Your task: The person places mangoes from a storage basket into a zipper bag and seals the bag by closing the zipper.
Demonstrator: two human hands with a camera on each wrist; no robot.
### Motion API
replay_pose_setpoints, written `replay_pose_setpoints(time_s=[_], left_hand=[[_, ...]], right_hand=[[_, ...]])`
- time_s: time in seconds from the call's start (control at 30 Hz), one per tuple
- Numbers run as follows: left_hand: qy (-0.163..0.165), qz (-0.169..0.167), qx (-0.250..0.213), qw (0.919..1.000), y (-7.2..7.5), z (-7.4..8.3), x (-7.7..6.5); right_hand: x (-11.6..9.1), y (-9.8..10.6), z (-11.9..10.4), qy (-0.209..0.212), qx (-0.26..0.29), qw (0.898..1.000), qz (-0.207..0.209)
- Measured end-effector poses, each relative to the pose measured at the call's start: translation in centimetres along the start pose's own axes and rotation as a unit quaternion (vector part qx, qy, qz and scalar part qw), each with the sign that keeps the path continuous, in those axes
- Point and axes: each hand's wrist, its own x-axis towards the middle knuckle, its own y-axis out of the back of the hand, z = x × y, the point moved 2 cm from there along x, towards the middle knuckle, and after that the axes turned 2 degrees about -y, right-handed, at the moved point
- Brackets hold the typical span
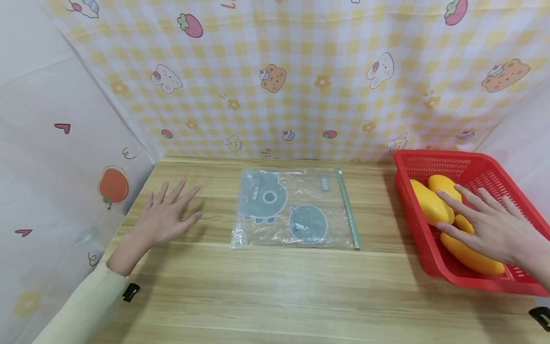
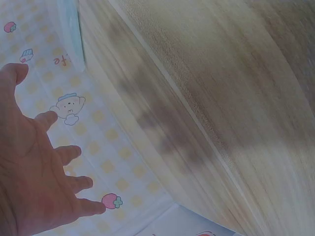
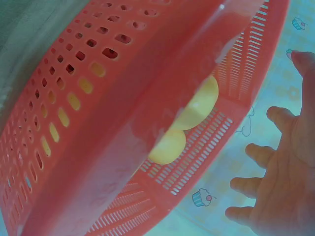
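Note:
My left hand [image 1: 165, 217] hovers over the left side of the wooden table with fingers spread, holding nothing; the left wrist view shows the same hand [image 2: 34, 162] with its shadow on the wood. On the right, my right hand [image 1: 498, 227] is held above a red plastic basket [image 1: 434, 258], fingers spread and gripping nothing. Several yellow mangoes [image 1: 431, 203] lie in the basket, partly hidden under that hand. In the right wrist view the mangoes [image 3: 199, 105] show past the basket's rim. A clear zip bag [image 1: 275, 234] with blue-grey cartoon prints lies flat mid-table, its green slider strip [image 1: 349, 208] to the right.
A yellow checked curtain [image 1: 301, 105] with cartoon prints hangs behind the table [image 1: 275, 291]. White printed sheeting [image 1: 64, 181] stands along the left side. A black clip [image 1: 131, 292] sits near the left forearm, another black clip [image 1: 540, 317] at the lower right.

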Motion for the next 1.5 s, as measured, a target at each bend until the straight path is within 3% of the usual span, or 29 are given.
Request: replay_pose_setpoints(time_s=[0.17,0.37,0.5,0.7,0.8,0.93,1.13,1.5], left_hand=[[0.001,0.001,-0.012,0.9999,0.2,0.1,0.2],[-0.008,0.023,-0.055,0.9982,1.0,0.9,0.7],[-0.004,0.022,-0.096,0.9952,1.8,2.4,1.5],[-0.003,0.012,-0.149,0.9888,2.3,5.5,4.1],[-0.018,0.006,-0.159,0.9871,2.1,7.6,5.5],[-0.044,0.002,-0.159,0.9863,1.6,10.5,7.2],[-0.063,-0.021,-0.153,0.986,0.6,13.7,8.4],[-0.092,-0.037,-0.182,0.9783,-1.9,17.0,8.9]], right_hand=[[0.1,0.9,-0.6,0.01,0.016,0.999,0.031],[1.2,4.0,-4.2,0.044,0.075,0.99,0.115],[2.0,5.7,-7.2,0.051,0.106,0.984,0.132],[3.9,6.4,-11.1,0.095,0.126,0.976,0.15],[5.1,6.2,-12.9,0.112,0.131,0.973,0.155],[6.1,5.5,-15.2,0.1,0.154,0.973,0.14],[6.5,3.2,-18.1,0.08,0.21,0.969,0.098],[7.0,-1.7,-18.2,0.0,0.286,0.957,0.049]])
